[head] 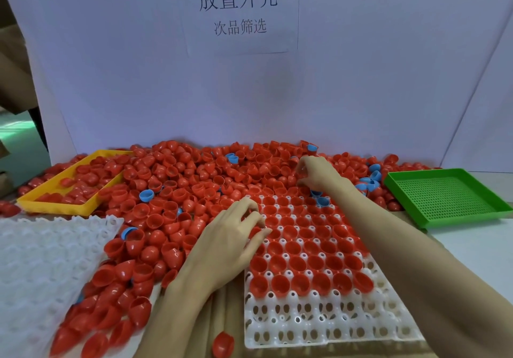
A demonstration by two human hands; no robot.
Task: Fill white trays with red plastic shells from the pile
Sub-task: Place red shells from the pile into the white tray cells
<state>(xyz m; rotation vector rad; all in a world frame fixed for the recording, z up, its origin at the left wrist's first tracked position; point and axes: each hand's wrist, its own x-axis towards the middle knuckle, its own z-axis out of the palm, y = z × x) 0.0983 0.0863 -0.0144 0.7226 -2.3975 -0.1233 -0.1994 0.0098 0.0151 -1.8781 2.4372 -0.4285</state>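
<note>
A white tray (319, 327) with round cells lies in front of me. Red shells (305, 246) fill most of its cells, and the nearest rows are bare. The pile of red shells (180, 185) spreads across the table behind and left of the tray. My left hand (233, 241) hovers at the tray's left edge, fingers curled round a red shell (254, 231) over a cell. Beyond the tray's far edge, my right hand (313, 174) reaches into the pile, its fingertips pinching a red shell there.
A stack of bare white trays (41, 260) lies at the near left. A yellow tray (55, 203) holding red shells sits far left, and a green perforated tray (444, 199) far right. Several blue shells (146, 195) are mixed into the pile. One red shell (223, 345) lies near the front edge.
</note>
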